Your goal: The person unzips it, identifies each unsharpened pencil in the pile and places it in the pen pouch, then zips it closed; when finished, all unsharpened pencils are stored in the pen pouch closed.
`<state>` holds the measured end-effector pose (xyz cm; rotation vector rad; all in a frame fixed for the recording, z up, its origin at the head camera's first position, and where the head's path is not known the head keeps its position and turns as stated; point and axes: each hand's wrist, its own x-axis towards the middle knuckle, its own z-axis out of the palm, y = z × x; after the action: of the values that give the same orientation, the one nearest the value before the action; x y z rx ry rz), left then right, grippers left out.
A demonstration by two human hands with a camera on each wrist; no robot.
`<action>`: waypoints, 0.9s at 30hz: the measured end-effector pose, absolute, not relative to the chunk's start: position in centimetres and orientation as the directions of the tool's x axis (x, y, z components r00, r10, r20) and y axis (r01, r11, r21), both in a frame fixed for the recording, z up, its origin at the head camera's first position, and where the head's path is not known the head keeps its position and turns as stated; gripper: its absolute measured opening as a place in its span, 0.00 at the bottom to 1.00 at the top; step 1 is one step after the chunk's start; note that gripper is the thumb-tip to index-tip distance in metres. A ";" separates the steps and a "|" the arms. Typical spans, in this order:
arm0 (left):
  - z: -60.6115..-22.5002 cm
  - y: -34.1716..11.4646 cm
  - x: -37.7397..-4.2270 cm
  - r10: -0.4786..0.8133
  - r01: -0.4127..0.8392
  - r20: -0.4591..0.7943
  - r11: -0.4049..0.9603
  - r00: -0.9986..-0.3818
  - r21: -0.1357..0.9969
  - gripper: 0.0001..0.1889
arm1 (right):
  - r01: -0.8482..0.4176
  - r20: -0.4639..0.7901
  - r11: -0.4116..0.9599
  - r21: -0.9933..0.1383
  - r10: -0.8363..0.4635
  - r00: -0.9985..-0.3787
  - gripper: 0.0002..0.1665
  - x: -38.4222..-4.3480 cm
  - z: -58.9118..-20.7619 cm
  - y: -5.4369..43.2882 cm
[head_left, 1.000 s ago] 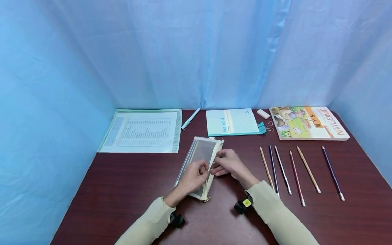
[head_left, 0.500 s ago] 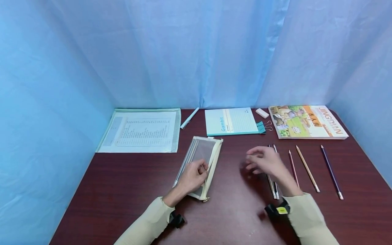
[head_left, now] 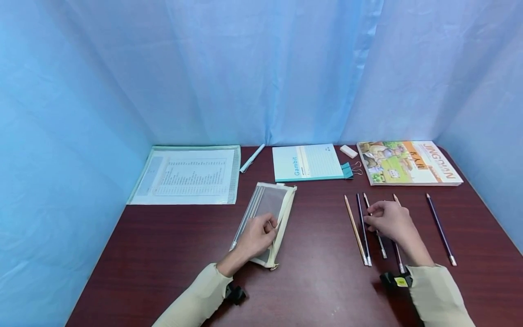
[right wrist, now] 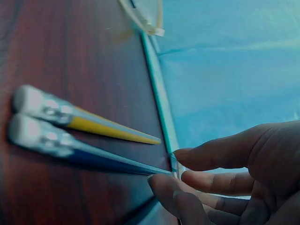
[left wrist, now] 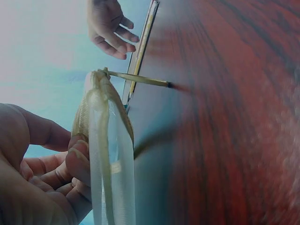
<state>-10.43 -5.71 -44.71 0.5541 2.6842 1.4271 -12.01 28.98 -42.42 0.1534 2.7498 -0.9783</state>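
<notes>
My left hand (head_left: 254,236) pinches the opening edge of a cream-trimmed mesh pencil case (head_left: 271,200), which lies slantwise on the table. The left wrist view shows thumb and fingers on the edge of the case (left wrist: 112,140). My right hand (head_left: 390,222) hovers over several pencils at the right, fingers bent and thumb apart from them. Its fingertips overlap a silvery-white pencil (head_left: 382,247), and a dark blue pencil (head_left: 362,222) lies just left of it. A yellow pencil (head_left: 354,227) is farther left. The hand and wrist partly cover a reddish pencil (head_left: 398,259) and another yellow pencil (head_left: 395,198).
A purple pencil (head_left: 441,229) lies apart at the right. Along the back are a document pouch (head_left: 192,177), a white pen (head_left: 252,158), a notebook (head_left: 308,162), an eraser (head_left: 348,151), a teal binder clip (head_left: 347,170) and a book (head_left: 408,163). Blue curtains (head_left: 245,72) enclose the table.
My right hand has left the case's edge and travelled right, passing over the left pencils to the silvery-white one. The left hand keeps its place on the case.
</notes>
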 end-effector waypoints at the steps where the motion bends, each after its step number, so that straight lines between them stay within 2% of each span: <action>1: -44.7 -5.7 -10.4 0.335 0.287 0.121 0.508 -0.934 0.812 0.04 | 0.165 -0.242 0.796 -0.582 0.024 -0.970 0.19 -12.1 -42.5 28.9; 5: -44.6 -5.7 -10.4 0.335 0.290 0.125 0.506 -0.934 0.812 0.04 | 0.150 -0.255 0.876 -0.458 0.031 -0.966 0.17 -12.4 -42.7 28.3; 9: -44.6 -5.7 -10.4 0.338 0.287 0.120 0.505 -0.933 0.814 0.04 | 0.152 -0.252 0.925 -0.349 0.064 -0.966 0.09 -12.6 -42.6 27.6; 14: -44.6 -5.7 -10.5 0.340 0.278 0.108 0.503 -0.934 0.818 0.05 | 0.138 -0.250 0.953 -0.268 0.070 -0.966 0.11 -13.1 -42.7 27.1; 21: -44.7 -5.8 -10.5 0.337 0.284 0.118 0.502 -0.934 0.817 0.05 | 0.171 -0.309 0.952 -0.253 0.088 -0.947 0.13 -13.6 -42.4 26.9; 25: -44.6 -5.8 -10.5 0.338 0.284 0.115 0.507 -0.934 0.814 0.05 | 0.176 -0.288 0.935 -0.307 0.085 -0.954 0.18 -13.5 -41.5 27.4; 27: -44.6 -5.7 -10.5 0.340 0.286 0.116 0.509 -0.933 0.812 0.05 | 0.187 -0.265 0.916 -0.355 0.093 -0.960 0.16 -13.5 -41.0 27.6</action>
<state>-10.46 -5.75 -44.59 0.5558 2.6778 1.4240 -13.46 27.56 -41.01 0.2101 2.8347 -0.5595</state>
